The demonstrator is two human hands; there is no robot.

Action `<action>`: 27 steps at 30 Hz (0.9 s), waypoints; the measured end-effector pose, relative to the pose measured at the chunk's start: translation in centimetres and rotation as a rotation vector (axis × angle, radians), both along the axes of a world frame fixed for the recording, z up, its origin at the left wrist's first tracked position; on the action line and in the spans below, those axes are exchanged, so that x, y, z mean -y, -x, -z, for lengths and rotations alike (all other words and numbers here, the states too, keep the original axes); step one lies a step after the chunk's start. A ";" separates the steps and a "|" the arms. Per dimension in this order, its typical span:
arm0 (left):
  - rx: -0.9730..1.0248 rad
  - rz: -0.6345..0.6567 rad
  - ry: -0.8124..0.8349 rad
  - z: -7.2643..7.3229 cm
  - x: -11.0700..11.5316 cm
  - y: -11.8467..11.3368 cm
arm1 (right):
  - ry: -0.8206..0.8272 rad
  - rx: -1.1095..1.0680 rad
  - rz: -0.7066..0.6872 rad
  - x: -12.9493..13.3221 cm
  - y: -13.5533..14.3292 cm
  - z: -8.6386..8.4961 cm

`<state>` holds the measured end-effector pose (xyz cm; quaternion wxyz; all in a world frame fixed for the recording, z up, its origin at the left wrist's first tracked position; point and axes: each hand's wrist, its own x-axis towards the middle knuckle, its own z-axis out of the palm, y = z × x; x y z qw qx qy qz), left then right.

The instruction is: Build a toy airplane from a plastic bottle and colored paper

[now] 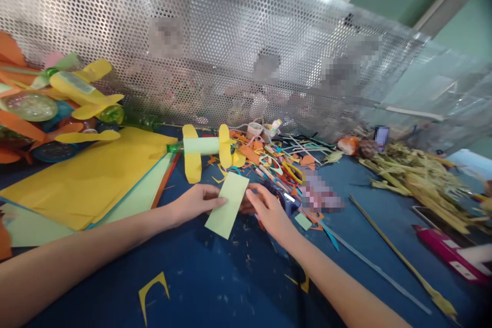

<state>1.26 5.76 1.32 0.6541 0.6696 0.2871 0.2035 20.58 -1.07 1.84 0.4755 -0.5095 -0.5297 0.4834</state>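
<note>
A pale green paper rectangle [227,206] is tilted above the blue table. My left hand [197,202] pinches its left edge, thumb on top and fingers behind. At its upper right edge is my right hand [268,207], with thumb and fingers bent close to the paper; whether it grips the paper is hard to tell. Just beyond my hands lies a green bottle [176,147] wrapped in a pale green paper band [202,145], with a rounded yellow strip [192,156] and a second yellow strip [225,147] across it.
Yellow sheets [92,179] lie left, below a pile of paper-winged bottles [77,87]. Coloured scraps [269,156] and a blue tool [288,200] are beyond my right hand. Dried husks [415,169], a long stick [400,253] and a pink object [446,251] lie right. A perforated metal screen [219,36] stands behind.
</note>
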 end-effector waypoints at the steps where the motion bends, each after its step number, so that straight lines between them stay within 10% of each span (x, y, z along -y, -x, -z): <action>1: -0.002 0.012 0.002 0.0 -0.1 0.0 | -0.001 0.018 0.000 0.0 0.0 0.1; 27: 0.088 -0.102 0.070 0.8 -0.2 -0.1 | 0.014 0.054 -0.017 0.2 0.6 0.9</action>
